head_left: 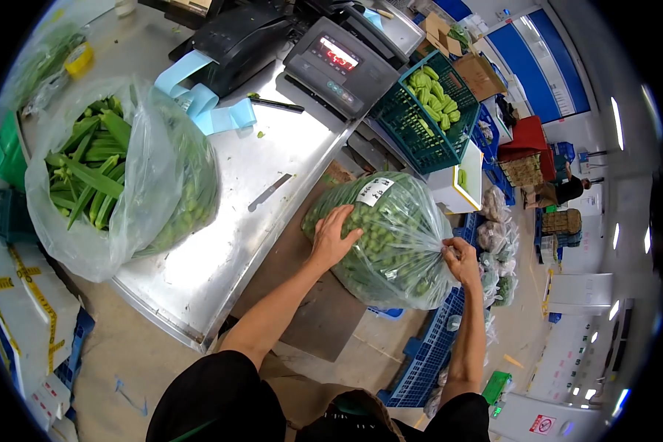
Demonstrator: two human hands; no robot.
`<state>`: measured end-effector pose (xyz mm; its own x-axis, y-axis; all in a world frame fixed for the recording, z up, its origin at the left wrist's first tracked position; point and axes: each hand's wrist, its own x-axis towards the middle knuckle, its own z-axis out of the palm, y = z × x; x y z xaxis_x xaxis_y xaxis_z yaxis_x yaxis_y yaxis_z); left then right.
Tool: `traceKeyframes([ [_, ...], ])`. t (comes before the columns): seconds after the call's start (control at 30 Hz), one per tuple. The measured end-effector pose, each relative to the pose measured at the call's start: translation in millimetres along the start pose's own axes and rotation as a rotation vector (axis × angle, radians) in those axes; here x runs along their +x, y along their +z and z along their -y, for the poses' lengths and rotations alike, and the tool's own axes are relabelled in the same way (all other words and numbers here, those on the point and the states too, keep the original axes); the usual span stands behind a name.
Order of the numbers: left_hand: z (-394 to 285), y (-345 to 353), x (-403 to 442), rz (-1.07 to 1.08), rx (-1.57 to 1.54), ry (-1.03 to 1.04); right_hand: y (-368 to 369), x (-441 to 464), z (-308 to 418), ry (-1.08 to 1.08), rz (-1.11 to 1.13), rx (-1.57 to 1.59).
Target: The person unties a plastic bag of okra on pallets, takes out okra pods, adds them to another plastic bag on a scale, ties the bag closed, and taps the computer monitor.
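- Edges: the metal bench [169, 298] ends in a long raised lip, running diagonally from the rounded near corner towards the scale [341, 68]. The filled bag [390, 236] is located just outside this lip, above a dark flat panel [309, 324]; contact with the panel cannot be told.
- Room to move: a strip of metal surface shows between the open bag [173, 184] and the lip. Floor [365, 368] shows between the panel and the blue pallet [423, 361].
- Hands: apart, both on the filled bag. The left hand [334, 239] lies against its side, fingers spread. The right hand [461, 261] is clamped on the gathered neck.
- Containers: the filled bag contains green pods and carries a white label [375, 191]. The open bag, on the bench, contains long green pods, visible through its wide mouth. The green crate [407, 140], beyond the filled bag, contains pale green vegetables [435, 97].
- Materials and shapes: both bags are thin, translucent plastic. The filled bag is rounded, with creases converging at the neck. The open bag has a loose, wrinkled rim. The crate is perforated; the pallet is a lattice. A pale blue paper strip [228, 118] curls on the bench.
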<state>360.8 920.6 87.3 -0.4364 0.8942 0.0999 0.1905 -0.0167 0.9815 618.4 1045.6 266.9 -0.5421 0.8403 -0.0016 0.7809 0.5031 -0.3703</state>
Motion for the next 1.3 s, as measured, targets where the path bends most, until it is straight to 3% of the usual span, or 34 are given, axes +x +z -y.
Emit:
traceKeyframes([
  [0.1, 6, 3, 2, -0.021, -0.001, 0.015, -7, 22, 12, -0.075, -0.022, -0.154],
  [0.2, 2, 2, 6, -0.008, -0.049, -0.016, 4, 53, 37, -0.204, -0.215, -0.193],
  [0.43, -1, -6, 22, -0.028, -0.045, -0.008, 34, 125, 75, -0.378, -0.094, -0.202],
  [0.7, 5, 1, 44, -0.075, -0.151, 0.053, 51, 163, 74, -0.285, 0.065, -0.112],
  [0.97, 1, 15, 59, -0.105, -0.063, 0.145, 68, 180, 64, -0.201, 0.169, -0.043],
  [1.2, -3, 25, 60, -0.063, -0.014, 0.123, 93, 189, 61, -0.197, 0.349, -0.276],
  [1.3, -3, 26, 57, -0.073, -0.002, 0.147, 101, 189, 64, -0.193, 0.317, -0.392],
])
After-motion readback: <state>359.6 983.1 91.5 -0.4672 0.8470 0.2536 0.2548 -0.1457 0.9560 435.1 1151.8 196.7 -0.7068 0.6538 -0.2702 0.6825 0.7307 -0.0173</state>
